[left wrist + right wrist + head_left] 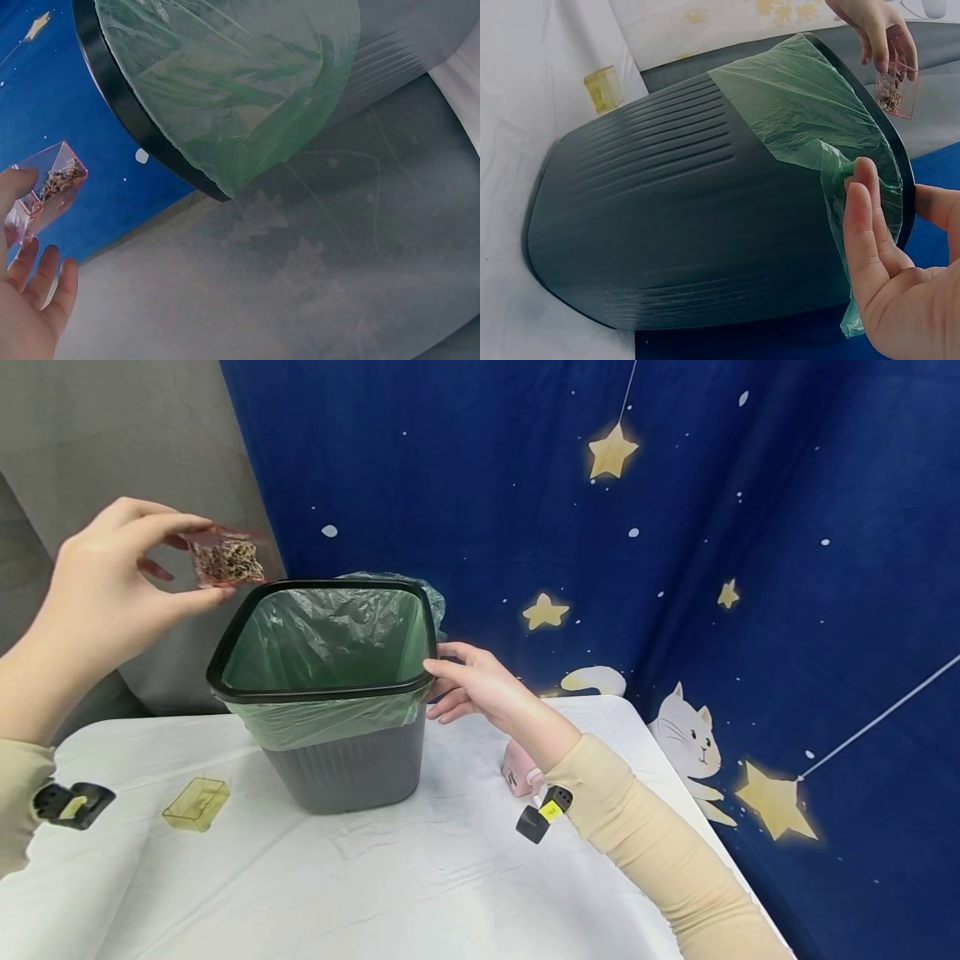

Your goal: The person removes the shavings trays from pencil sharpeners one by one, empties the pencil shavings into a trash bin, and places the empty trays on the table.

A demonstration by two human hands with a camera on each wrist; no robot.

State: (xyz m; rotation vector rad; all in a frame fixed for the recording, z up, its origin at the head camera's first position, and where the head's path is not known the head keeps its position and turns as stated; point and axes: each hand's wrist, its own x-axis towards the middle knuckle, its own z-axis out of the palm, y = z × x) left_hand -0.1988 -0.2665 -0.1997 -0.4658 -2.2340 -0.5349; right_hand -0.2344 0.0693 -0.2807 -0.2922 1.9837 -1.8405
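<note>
My left hand (112,585) pinches a small clear pink box (225,558) between thumb and fingers, left of the bin's mouth and above rim height. Dry brown bits fill part of the box, its open side showing in the left wrist view (56,180). A grey trash bin (352,768) with a black rim stands on the table, lined with a thin green bag (330,718) folded over the edge. My right hand (480,689) holds the bin's right rim, thumb at the rim and other fingers against the outside, by the bag's bunched edge (836,180).
A clear yellow box (197,803) lies on the white tabletop (420,877) left of the bin. Partly behind my right forearm sits a pink object (517,768). A blue curtain (487,485) with stars hangs behind the table, with grey fabric (135,435) at left.
</note>
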